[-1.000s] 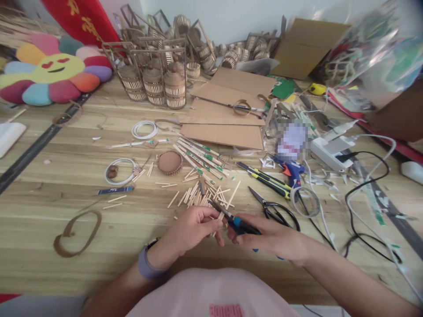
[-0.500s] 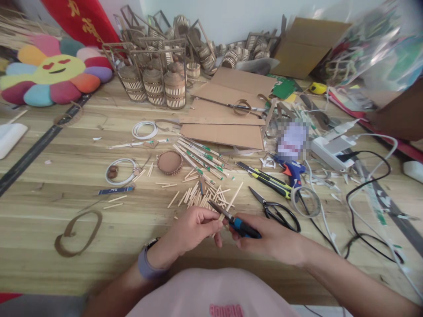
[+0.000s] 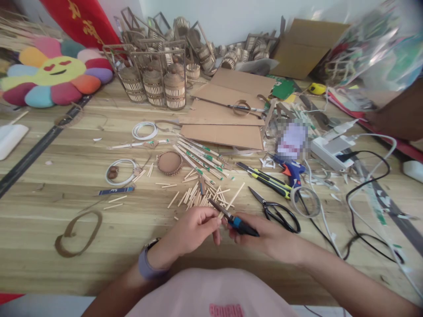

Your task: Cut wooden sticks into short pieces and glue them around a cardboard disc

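Note:
My left hand (image 3: 201, 223), with a watch at its wrist, is closed in a pinch on a thin wooden stick (image 3: 235, 195). The stick slants up to the right past the jaws of hand snips with black-and-blue handles (image 3: 238, 223). My right hand (image 3: 261, 237) is wrapped round those handles; its fingertips are partly hidden. Just beyond both hands lies a loose heap of short cut sticks (image 3: 193, 196). Behind the heap are longer sticks with green-printed paper (image 3: 198, 156) and a shallow round brown base with a beaded-looking rim (image 3: 169, 163).
Black scissors (image 3: 280, 215), a yellow-black utility knife (image 3: 269, 181), a tape roll (image 3: 306, 201) and a blue glue gun (image 3: 294, 169) lie to the right, near a power strip (image 3: 333, 152) and cables. Cardboard sheets (image 3: 224, 134) and lidded bamboo baskets (image 3: 153, 88) stand farther back.
Little differs. My right hand and the snips have shifted very slightly left, and the stick stays between the jaws and my left fingers.

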`<state>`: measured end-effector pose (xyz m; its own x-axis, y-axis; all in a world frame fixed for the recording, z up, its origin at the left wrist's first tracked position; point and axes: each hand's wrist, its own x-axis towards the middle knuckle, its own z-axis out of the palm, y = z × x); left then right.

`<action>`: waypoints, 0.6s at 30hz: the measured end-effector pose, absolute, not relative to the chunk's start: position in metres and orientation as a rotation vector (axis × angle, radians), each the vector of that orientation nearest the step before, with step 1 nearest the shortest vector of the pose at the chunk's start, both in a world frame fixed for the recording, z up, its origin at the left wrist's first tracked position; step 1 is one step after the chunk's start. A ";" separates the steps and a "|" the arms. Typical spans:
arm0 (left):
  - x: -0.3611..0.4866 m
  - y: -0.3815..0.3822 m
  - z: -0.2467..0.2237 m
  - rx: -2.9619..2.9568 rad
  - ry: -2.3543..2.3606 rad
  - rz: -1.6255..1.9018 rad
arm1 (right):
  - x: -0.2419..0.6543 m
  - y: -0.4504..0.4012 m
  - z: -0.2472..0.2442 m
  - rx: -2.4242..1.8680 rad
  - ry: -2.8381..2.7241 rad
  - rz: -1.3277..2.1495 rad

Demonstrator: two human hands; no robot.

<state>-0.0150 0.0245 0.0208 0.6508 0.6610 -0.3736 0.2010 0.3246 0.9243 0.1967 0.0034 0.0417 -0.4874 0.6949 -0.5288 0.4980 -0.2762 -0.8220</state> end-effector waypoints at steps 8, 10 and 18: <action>-0.013 0.023 0.016 1.066 0.838 0.368 | 0.196 0.003 0.046 -1.441 -1.402 2.139; -0.012 0.022 0.016 1.061 0.835 0.370 | 0.195 0.002 0.045 -1.450 -1.396 2.127; -0.012 0.022 0.018 1.067 0.841 0.382 | 0.192 0.002 0.039 -1.491 -1.575 2.001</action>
<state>-0.0120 0.0221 0.0179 0.6397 0.6462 -0.4163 0.1119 0.4575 0.8821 0.1921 0.0020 0.0394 -0.4762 0.6627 -0.5779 0.4060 -0.4173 -0.8131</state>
